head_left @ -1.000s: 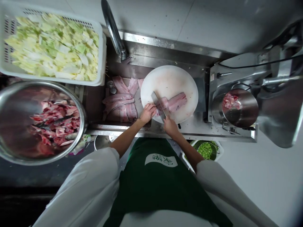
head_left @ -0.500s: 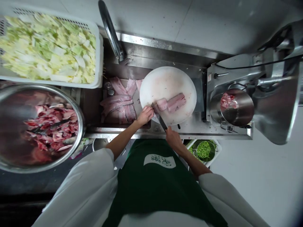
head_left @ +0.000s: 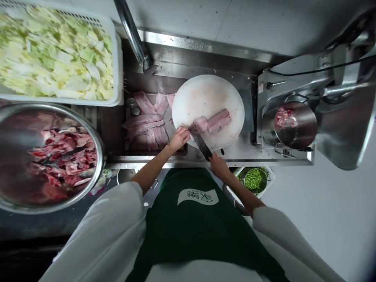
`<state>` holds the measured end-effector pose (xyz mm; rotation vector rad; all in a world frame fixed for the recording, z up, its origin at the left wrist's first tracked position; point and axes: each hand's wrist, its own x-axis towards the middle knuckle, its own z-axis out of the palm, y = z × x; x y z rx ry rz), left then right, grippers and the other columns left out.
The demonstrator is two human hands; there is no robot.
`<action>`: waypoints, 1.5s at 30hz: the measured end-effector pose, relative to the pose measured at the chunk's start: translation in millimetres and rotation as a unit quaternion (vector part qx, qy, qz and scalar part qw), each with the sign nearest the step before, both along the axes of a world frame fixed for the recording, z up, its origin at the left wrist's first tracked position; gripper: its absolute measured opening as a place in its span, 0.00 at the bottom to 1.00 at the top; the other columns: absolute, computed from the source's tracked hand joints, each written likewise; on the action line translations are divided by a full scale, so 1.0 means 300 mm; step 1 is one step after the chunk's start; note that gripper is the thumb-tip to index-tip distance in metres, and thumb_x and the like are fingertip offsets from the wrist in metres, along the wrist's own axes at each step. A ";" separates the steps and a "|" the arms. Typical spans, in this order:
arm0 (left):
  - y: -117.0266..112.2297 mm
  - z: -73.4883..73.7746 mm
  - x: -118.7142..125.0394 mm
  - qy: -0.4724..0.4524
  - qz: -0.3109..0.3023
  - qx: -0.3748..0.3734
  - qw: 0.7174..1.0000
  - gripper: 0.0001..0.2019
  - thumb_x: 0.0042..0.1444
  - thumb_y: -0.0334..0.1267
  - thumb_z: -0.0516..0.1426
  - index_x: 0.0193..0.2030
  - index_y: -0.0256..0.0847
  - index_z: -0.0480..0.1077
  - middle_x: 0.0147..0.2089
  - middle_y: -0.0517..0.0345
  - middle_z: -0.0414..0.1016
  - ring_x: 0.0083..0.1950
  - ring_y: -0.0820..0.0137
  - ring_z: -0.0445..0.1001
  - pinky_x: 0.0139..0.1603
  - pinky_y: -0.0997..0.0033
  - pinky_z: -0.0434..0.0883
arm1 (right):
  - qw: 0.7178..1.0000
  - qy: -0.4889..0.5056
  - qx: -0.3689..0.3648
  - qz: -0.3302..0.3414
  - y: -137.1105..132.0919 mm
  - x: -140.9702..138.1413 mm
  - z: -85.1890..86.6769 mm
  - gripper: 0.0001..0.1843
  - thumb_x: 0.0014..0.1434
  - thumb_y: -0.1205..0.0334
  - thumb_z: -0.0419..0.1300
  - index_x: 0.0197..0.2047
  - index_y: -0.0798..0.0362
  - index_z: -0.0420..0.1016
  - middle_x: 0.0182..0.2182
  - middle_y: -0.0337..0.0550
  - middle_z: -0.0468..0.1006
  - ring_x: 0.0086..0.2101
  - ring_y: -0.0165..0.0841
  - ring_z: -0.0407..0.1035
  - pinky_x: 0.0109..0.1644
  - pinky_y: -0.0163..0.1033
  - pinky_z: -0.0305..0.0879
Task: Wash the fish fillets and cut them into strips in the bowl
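A round white cutting board lies over a steel sink, with a long pink strip of meat across it. My right hand grips the handle of a cleaver, whose blade angles up-left to the near end of the meat. Curled fingers of my left hand press on a cut piece at the board's left edge, beside the blade.
More meat strips lie in the sink left of the board. A big steel bowl of chopped red meat and a white crate of cut cabbage stand at left. A steel machine with a pot of meat is at right; a green-filled bowl sits below.
My right hand has drawn the cleaver back toward me, from across the meat to its near end. The left hand stayed at the board's left edge.
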<state>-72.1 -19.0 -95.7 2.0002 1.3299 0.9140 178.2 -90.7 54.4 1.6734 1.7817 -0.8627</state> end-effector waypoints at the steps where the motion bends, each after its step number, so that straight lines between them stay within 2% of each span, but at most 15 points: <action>1: 0.029 0.010 -0.009 -0.012 0.023 0.004 1.000 0.10 0.72 0.37 0.55 0.39 0.44 0.76 0.46 0.49 0.79 0.51 0.58 0.76 0.60 0.48 0.76 | 1.000 -0.016 -0.022 0.001 -0.064 0.067 0.022 0.15 0.81 0.64 0.45 0.61 0.60 0.68 0.47 0.61 0.85 0.49 0.47 0.82 0.47 0.41 0.68; 5: 0.265 0.060 0.008 -0.045 0.106 0.004 0.993 0.07 0.68 0.36 0.57 0.44 0.43 0.78 0.50 0.48 0.79 0.55 0.57 0.76 0.63 0.49 0.74 | 0.998 -0.039 -0.037 0.032 -0.206 0.220 0.084 0.15 0.81 0.63 0.46 0.60 0.59 0.68 0.42 0.58 0.86 0.46 0.48 0.83 0.43 0.40 0.66; 7: 0.399 0.085 0.071 0.006 -0.016 -0.050 0.999 0.09 0.59 0.39 0.66 0.45 0.40 0.79 0.53 0.46 0.80 0.57 0.54 0.76 0.63 0.49 0.74 | 0.998 -0.028 -0.022 0.051 -0.202 0.205 0.090 0.15 0.82 0.62 0.45 0.61 0.58 0.68 0.42 0.58 0.86 0.46 0.48 0.84 0.44 0.41 0.67; 10: 0.513 0.113 0.187 0.141 -0.170 -0.128 0.967 0.20 0.41 0.38 0.75 0.41 0.39 0.79 0.54 0.46 0.80 0.56 0.49 0.75 0.58 0.48 0.75 | 0.997 0.005 -0.010 0.070 -0.142 0.109 0.068 0.16 0.82 0.61 0.45 0.63 0.57 0.68 0.43 0.58 0.86 0.46 0.48 0.84 0.46 0.42 0.70; 15: 0.522 0.141 0.236 0.187 -0.249 -0.211 0.927 0.12 0.38 0.33 0.69 0.31 0.41 0.73 0.37 0.58 0.77 0.38 0.63 0.74 0.40 0.65 0.72 | 0.995 0.042 0.024 0.082 -0.043 -0.034 0.004 0.18 0.82 0.61 0.44 0.64 0.57 0.69 0.46 0.61 0.86 0.50 0.50 0.83 0.50 0.44 0.72; 17: 0.538 0.168 0.184 0.123 -0.224 -0.225 0.940 0.10 0.42 0.36 0.68 0.30 0.42 0.71 0.32 0.61 0.74 0.33 0.67 0.71 0.35 0.69 0.69 | 0.996 0.049 0.029 0.072 -0.026 -0.056 -0.015 0.18 0.82 0.60 0.44 0.64 0.57 0.68 0.48 0.61 0.86 0.51 0.50 0.83 0.51 0.44 0.73; 20: 0.595 0.238 0.048 -0.016 -0.092 -0.186 0.978 0.11 0.45 0.37 0.68 0.32 0.41 0.70 0.32 0.63 0.71 0.32 0.71 0.68 0.33 0.72 0.66 | 0.997 0.059 0.031 0.034 -0.007 -0.068 -0.030 0.18 0.82 0.60 0.44 0.64 0.57 0.68 0.49 0.61 0.85 0.52 0.49 0.82 0.53 0.44 0.73; 23: 0.625 0.309 -0.097 -0.149 0.024 -0.131 0.980 0.13 0.51 0.36 0.69 0.39 0.40 0.70 0.34 0.63 0.70 0.32 0.74 0.67 0.34 0.74 0.65 | 0.997 0.054 0.048 -0.022 0.027 -0.066 -0.034 0.18 0.82 0.60 0.45 0.63 0.58 0.68 0.50 0.62 0.85 0.52 0.48 0.82 0.54 0.44 0.72; 25: 0.587 0.321 -0.145 -0.203 0.072 -0.105 0.971 0.14 0.54 0.36 0.69 0.42 0.40 0.69 0.35 0.64 0.69 0.33 0.74 0.69 0.35 0.75 0.66 | 0.996 0.042 0.062 -0.052 0.063 -0.051 -0.034 0.17 0.82 0.60 0.45 0.64 0.58 0.67 0.50 0.63 0.84 0.53 0.48 0.82 0.54 0.44 0.71; 28: 0.426 0.266 -0.105 -0.213 0.127 -0.090 0.965 0.14 0.57 0.37 0.69 0.41 0.43 0.68 0.35 0.64 0.69 0.36 0.73 0.71 0.37 0.74 0.70 | 0.993 0.011 0.082 -0.086 0.123 -0.004 -0.031 0.17 0.81 0.62 0.45 0.64 0.60 0.65 0.52 0.65 0.84 0.54 0.48 0.81 0.54 0.43 0.70; 31: 0.212 0.168 0.003 -0.133 0.164 -0.102 0.972 0.10 0.63 0.39 0.65 0.37 0.44 0.66 0.35 0.60 0.70 0.37 0.68 0.72 0.40 0.67 0.74 | 0.992 -0.006 0.091 -0.083 0.161 0.038 -0.013 0.17 0.81 0.61 0.44 0.63 0.60 0.65 0.52 0.66 0.83 0.53 0.49 0.81 0.53 0.43 0.70; 34: 0.065 0.107 0.065 0.003 0.206 -0.029 0.978 0.06 0.69 0.41 0.61 0.40 0.44 0.71 0.43 0.50 0.74 0.48 0.57 0.74 0.53 0.52 0.75 | 0.995 -0.009 0.089 -0.050 0.167 0.026 0.019 0.17 0.81 0.62 0.44 0.63 0.61 0.65 0.51 0.66 0.84 0.53 0.50 0.81 0.53 0.43 0.71; 38: 0.037 0.086 0.065 0.058 0.136 0.059 0.987 0.08 0.74 0.40 0.56 0.44 0.44 0.76 0.50 0.45 0.77 0.55 0.54 0.72 0.61 0.47 0.71 | 0.997 0.005 0.076 -0.015 0.143 -0.054 0.052 0.18 0.80 0.65 0.45 0.66 0.61 0.64 0.51 0.66 0.84 0.54 0.49 0.81 0.54 0.43 0.71; 41: 0.069 0.072 0.066 0.077 0.065 0.045 0.994 0.09 0.73 0.38 0.56 0.44 0.44 0.78 0.53 0.45 0.80 0.56 0.53 0.70 0.61 0.46 0.71 | 0.998 0.019 0.057 0.001 0.106 -0.082 0.060 0.21 0.79 0.66 0.45 0.69 0.62 0.62 0.50 0.65 0.85 0.54 0.49 0.81 0.55 0.44 0.71; 45: 0.085 0.045 0.072 0.078 0.041 0.010 0.996 0.09 0.72 0.35 0.56 0.46 0.44 0.79 0.54 0.45 0.80 0.57 0.53 0.70 0.60 0.46 0.71 | 0.999 0.018 0.040 0.011 0.095 -0.082 0.061 0.23 0.78 0.66 0.47 0.71 0.64 0.61 0.49 0.64 0.85 0.53 0.50 0.82 0.55 0.44 0.72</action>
